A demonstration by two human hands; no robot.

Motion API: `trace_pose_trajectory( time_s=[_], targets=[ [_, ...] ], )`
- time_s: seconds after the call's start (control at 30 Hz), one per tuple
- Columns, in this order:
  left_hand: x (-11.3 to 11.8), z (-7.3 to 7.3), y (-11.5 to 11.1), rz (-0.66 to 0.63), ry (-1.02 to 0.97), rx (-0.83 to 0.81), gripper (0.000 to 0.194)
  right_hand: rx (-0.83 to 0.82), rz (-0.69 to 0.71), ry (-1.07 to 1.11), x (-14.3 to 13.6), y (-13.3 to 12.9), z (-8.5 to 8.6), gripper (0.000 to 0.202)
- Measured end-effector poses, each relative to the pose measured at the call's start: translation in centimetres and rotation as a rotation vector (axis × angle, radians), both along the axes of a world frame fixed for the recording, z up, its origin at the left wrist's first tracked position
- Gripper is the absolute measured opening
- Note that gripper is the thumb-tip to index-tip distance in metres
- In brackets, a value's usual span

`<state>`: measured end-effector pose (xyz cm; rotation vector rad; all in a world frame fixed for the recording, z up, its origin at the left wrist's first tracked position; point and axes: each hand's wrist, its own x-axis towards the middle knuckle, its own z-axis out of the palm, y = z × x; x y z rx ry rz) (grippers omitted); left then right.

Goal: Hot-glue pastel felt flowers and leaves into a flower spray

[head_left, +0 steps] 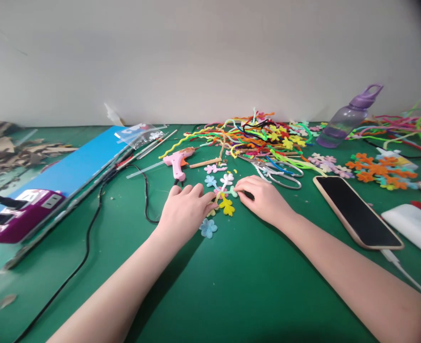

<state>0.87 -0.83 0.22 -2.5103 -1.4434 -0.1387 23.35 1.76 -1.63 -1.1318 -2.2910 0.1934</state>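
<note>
Flower cluster (224, 193) between left hand (185, 208), right hand (264, 197); both pinched closed on edges.

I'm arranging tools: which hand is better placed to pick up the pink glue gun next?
Probably the left hand: it lies nearer the pink glue gun, while the right hand is across the flower piece from it.

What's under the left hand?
A pale yellow fuzzy piece peeks out beside the left hand, and a black cord runs up to its edge. The green table shows around it. What's right under the palm is covered, so I can't tell.
</note>
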Motion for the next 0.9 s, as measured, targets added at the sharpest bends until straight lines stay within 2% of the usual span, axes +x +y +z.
trace_pose_trajectory(
  time_s=[0.3, 0.5, 0.9],
  targets=[
    [-0.06, -0.31, 0.21, -0.013, -0.016, -0.011, 0.032, -0.016, -0.005, 0.004, 0.11, 0.03, -0.07, 0.017],
    [-0.08, -0.18, 0.22, -0.017, -0.009, -0.028, 0.034, 0.018, -0.036, 0.096, 0.1, 0.11, 0.03, 0.017],
    [0.18, 0.16, 0.03, -0.006, 0.023, -0.043, 0.029, 0.077, -0.01, -0.075, -0.41, 0.57, -0.32, 0.017]
  ],
)
